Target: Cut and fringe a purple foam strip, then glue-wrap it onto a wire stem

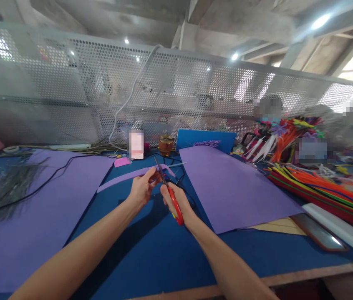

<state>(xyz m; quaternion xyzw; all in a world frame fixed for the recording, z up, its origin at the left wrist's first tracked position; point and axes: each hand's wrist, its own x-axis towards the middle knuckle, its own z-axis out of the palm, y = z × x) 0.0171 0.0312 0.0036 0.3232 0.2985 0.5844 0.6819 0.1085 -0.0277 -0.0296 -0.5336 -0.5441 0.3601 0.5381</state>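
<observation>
A long purple strip (123, 176) is pinched in the fingers of my left hand (143, 187), over the middle of the blue table. My right hand (178, 200) is closed round the red handles of a pair of scissors (176, 205). The scissor blades point up and away and cross the strip just right of my left fingertips. Beyond them the strip's other end curves down to the right. Whether the blades are parted is too small to tell.
Large purple sheets lie at left (82, 175) and right (229, 187). Dark thin stems (10, 187) and a black cable cover the left sheet. Colourful pipe cleaners (320, 187) and a phone (320, 233) are at right. A perforated metal screen (164, 83) stands behind the table (154, 258).
</observation>
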